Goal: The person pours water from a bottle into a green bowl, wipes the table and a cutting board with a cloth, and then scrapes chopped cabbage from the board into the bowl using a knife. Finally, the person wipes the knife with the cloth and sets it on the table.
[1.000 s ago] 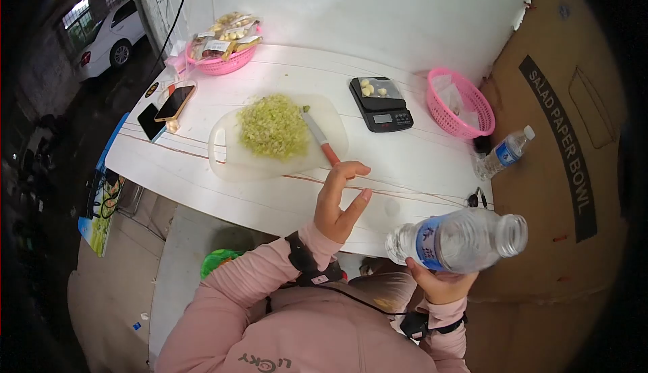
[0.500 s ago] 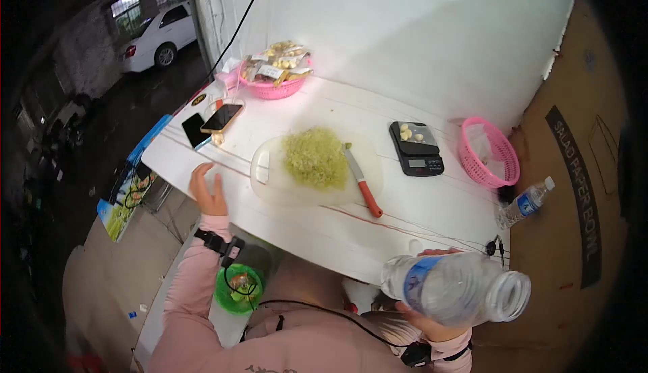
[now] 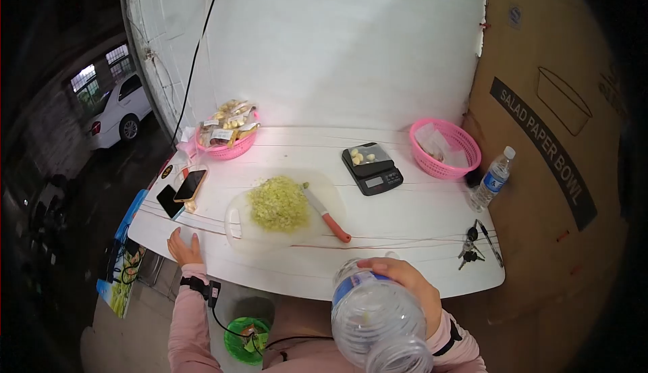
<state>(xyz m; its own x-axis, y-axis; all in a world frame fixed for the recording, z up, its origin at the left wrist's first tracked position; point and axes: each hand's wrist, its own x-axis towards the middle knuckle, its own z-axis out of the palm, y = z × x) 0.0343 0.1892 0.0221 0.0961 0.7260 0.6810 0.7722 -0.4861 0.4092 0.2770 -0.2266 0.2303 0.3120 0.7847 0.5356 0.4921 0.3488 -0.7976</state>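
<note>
My right hand [image 3: 413,284] grips a large clear plastic bottle [image 3: 378,315] with a blue label at the table's front edge. The bottle is tilted, its open mouth towards me, and I see nothing inside it. My left hand [image 3: 183,247] is at the table's front left edge, fingers apart, holding nothing. Between and beyond the hands, a heap of finely chopped pale green vegetable [image 3: 278,204] lies on a white cutting board [image 3: 237,230]. A knife [image 3: 333,226] with an orange-red handle rests at the board's right side.
Behind the knife stands a black kitchen scale [image 3: 383,183] bearing peeled garlic cloves [image 3: 362,157]. Pink baskets [image 3: 439,165] stand at the back. A water bottle [image 3: 493,182] and keys [image 3: 470,249] lie right, two phones [image 3: 190,186] left. A green bin [image 3: 236,349] sits below.
The view has turned and shifted. The bottle's mouth has swung from pointing right to pointing down towards me, and my right hand now shows on its right side. My left hand stays near the edge.
</note>
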